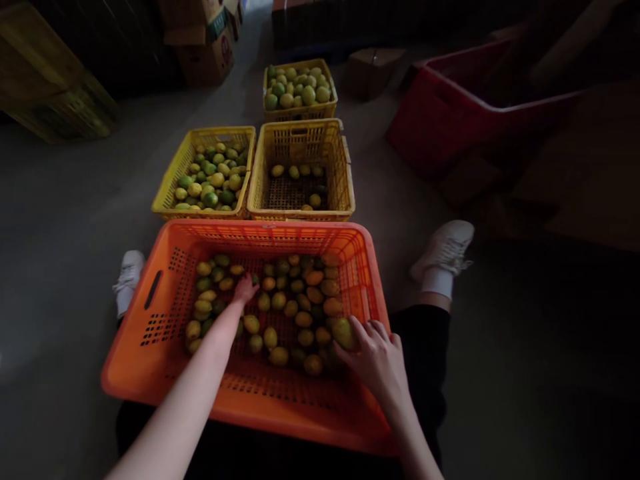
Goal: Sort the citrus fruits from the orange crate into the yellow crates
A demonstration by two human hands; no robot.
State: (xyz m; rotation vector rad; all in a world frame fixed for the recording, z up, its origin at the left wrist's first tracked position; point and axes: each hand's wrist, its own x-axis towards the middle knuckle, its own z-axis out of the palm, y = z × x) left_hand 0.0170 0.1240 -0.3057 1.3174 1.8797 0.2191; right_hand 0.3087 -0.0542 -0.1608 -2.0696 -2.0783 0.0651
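Observation:
A large orange basket stands between my legs, with many green, yellow and orange fruits on its bottom. My left hand reaches down into it left of the middle, its fingers closed around a small green fruit that is mostly hidden. At the basket's right side my right hand grips a larger yellow-green fruit between thumb and fingers, above the other fruits.
Beyond the orange basket stand a yellow crate full of fruits, another crate with several fruits, and a full one behind. A red tub is at the right, cardboard boxes at the back.

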